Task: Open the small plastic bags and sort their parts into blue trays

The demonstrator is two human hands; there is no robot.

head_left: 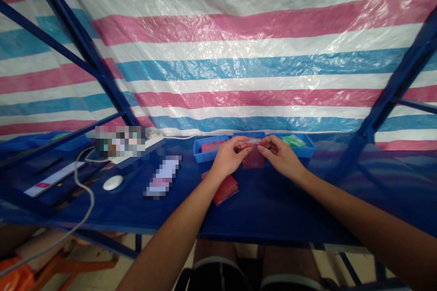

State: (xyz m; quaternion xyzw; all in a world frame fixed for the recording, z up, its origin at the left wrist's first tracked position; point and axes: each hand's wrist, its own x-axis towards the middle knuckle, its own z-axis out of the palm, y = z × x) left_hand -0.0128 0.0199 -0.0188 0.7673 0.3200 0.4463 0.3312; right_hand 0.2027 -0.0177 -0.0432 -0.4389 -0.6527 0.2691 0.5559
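Note:
My left hand (229, 157) and my right hand (280, 154) meet above the blue table (273, 209), both pinching the top edge of a small red see-through packet (253, 157) that hangs between them. A stack of similar red packets (226, 188) lies on the table just under my left wrist. Behind my hands stand three blue trays: the left tray (201, 151) holds reddish items, the middle tray (249, 135) is mostly hidden by my fingers, and the right tray (302, 148) holds green packets (293, 141).
A white round device (113, 182) with a grey cable (83, 191) lies at the table's left, beside a white strip (51, 179). Blue frame poles (82, 41) and a striped tarpaulin (239, 54) close off the back and sides. An orange stool (51, 263) stands below left.

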